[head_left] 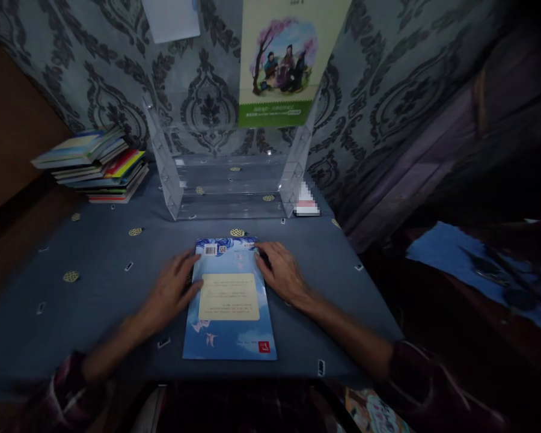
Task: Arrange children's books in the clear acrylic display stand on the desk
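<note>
A blue book (232,340) lies flat on the table, its back cover up, with a barcode near the far edge and a cream text panel in the middle. My left hand (174,285) is at the book's left edge, thumb and fingers spread, fingertips at the cover. At the far right corner, my right hand (282,270) rests with bent fingers and thumb apart at the edge. Behind the book stands a clear plastic rack (229,207) with stepped tiers.
A stack of books (101,162) sits at the back left. A green-bordered book (282,114) is upright above the rack, near a white sheet (174,21) against the patterned wall. A small white triangular object (306,201) stands beside the rack. Blue cloth (460,264) lies right, beyond the table (103,313).
</note>
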### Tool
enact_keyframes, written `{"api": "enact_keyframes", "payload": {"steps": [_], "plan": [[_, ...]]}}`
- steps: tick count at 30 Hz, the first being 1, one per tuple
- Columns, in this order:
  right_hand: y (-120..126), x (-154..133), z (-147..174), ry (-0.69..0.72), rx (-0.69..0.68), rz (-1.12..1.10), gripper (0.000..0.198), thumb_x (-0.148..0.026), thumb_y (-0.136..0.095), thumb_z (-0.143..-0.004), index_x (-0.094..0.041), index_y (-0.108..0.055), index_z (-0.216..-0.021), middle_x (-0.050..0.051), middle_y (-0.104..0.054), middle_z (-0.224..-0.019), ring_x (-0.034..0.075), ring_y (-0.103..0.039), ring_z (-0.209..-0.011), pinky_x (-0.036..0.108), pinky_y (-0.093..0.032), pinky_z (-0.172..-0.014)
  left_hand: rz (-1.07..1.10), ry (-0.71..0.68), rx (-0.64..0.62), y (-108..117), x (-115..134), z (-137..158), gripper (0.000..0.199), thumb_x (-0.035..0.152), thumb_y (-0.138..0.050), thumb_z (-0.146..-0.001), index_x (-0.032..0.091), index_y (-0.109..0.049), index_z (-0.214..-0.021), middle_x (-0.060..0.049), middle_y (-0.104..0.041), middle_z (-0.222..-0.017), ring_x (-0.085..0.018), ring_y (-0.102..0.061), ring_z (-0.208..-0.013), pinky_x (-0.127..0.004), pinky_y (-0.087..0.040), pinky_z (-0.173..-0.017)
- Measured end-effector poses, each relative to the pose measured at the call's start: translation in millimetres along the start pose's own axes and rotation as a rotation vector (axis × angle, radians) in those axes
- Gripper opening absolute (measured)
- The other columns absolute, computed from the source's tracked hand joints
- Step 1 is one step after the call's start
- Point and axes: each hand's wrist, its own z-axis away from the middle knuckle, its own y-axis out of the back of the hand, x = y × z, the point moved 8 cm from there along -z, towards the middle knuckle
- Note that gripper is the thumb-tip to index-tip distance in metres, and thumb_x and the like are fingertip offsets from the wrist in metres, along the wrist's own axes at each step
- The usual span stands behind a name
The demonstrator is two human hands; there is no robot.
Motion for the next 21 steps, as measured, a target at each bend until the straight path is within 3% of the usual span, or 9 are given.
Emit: {"api": "enact_keyframes", "payload": {"steps": [4,9,12,21], "plan": [[3,2,2,-0.063,0.041,-0.137,0.027,-0.027,-0.049,-0.097,-0.022,-0.067,-0.117,0.008,-0.073,-0.096,0.025,-0.066,-0.089,0.039,-0.054,-0.083,0.123,-0.032,0.004,-13,27,10,0.043,0.041,-0.043,-0.105,0.025,-0.049,-0.144,-0.012,-0.046,-0.159,-0.029,-0.042,-0.149,-0.050,-0.044,-0.119],[2,14,2,-0.192,0.068,-0.354,0.027,-0.029,-0.051,-0.095,-0.021,-0.068,-0.114,0.005,-0.073,-0.091,0.019,-0.066,-0.075,0.032,-0.054,-0.070,0.226,0.000,0.008,-9,23,-5,0.040,0.040,-0.043,-0.104,0.025,-0.055,-0.139,-0.011,-0.049,-0.158,-0.029,-0.045,-0.148,-0.048,-0.045,-0.118],[2,22,-3,-0.208,0.092,-0.400,0.027,-0.031,-0.053,-0.093,-0.020,-0.070,-0.112,0.005,-0.072,-0.091,0.020,-0.066,-0.077,0.031,-0.054,-0.070,0.254,-0.001,0.006,-7,22,-22,0.037,0.041,-0.046,-0.102,0.024,-0.059,-0.133,-0.010,-0.052,-0.156,-0.030,-0.044,-0.149,-0.047,-0.045,-0.118],[2,39,-20,-0.126,0.128,-0.375,0.028,-0.026,-0.057,-0.090,-0.022,-0.073,-0.112,0.010,-0.072,-0.127,0.024,-0.069,-0.100,0.041,-0.056,-0.090,0.257,-0.016,0.105,-15,18,-62,0.031,0.039,-0.046,-0.099,0.021,-0.062,-0.119,-0.013,-0.059,-0.146,-0.029,-0.052,-0.141,-0.049,-0.045,-0.116]]}}
